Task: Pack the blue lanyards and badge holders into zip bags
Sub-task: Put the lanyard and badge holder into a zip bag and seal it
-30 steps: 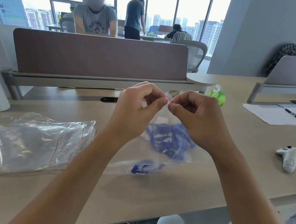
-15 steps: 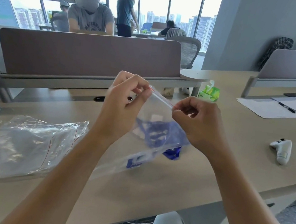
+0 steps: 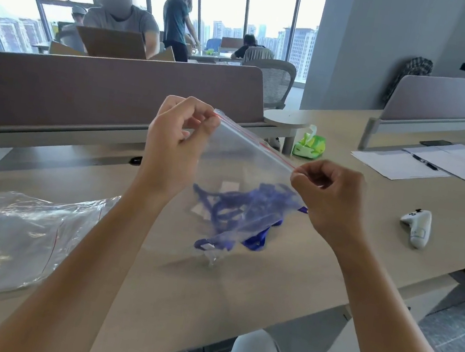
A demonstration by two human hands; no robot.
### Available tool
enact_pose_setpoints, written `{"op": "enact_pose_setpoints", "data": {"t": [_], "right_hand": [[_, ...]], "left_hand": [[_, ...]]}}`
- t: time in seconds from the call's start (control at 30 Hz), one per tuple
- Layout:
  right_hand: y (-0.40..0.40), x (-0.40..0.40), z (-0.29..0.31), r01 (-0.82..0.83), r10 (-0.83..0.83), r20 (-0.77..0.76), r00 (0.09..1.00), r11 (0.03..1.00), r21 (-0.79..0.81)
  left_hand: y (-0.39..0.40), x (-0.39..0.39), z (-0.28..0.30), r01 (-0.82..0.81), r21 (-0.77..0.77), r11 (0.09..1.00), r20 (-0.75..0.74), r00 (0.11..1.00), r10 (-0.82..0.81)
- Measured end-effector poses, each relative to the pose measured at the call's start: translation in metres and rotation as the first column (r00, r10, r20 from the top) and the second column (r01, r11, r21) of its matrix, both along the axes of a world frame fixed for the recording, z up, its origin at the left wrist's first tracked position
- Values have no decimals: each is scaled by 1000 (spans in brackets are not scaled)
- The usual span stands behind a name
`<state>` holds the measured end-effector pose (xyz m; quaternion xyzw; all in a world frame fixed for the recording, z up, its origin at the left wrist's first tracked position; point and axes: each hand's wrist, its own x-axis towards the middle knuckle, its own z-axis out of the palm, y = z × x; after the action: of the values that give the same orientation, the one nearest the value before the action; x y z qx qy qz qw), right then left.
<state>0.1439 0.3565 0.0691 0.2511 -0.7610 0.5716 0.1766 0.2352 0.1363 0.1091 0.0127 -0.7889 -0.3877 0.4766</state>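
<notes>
Both hands, left [image 3: 176, 148] and right [image 3: 328, 197], pinching zip bag [image 3: 244, 171] corners (blue lanyards [image 3: 238, 210] inside); could leave seal gaping if pinch slips.

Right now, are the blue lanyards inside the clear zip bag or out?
Mostly inside: blue lanyards show through the clear zip bag; whether the blue loop at its lower edge is outside, cannot tell.

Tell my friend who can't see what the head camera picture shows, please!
Two hands hold up a clear zip bag by its top corners: the left hand pinches one end of the red-lined strip, the right hand the other. Blue lanyards are bunched inside. It hangs above a wooden desk, beside a pile of empty bags.
</notes>
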Motion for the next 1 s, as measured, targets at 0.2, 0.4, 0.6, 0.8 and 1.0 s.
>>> {"op": "enact_pose_setpoints", "data": {"t": [0.2,0.4,0.6,0.8,1.0], "right_hand": [[6,-14,-15,56,-37,152,988,991,-121],[11,-21,-23,64,-46,172,984,993,-103],[9,-17,-27,69,-60,153,986,996,-53],[10,-10,-20,129,-123,116,986,990,-52],[28,-2,-8,128,-124,90,988,991,-42]], "left_hand": [[0,-6,-9,-31,24,999,-15,999,31],[2,-1,-14,-36,48,998,-29,999,37],[3,7,-15,-29,82,996,-69,997,35],[-2,15,-16,-36,102,994,-82,996,44],[7,12,-13,8,111,994,-107,994,4]]}}
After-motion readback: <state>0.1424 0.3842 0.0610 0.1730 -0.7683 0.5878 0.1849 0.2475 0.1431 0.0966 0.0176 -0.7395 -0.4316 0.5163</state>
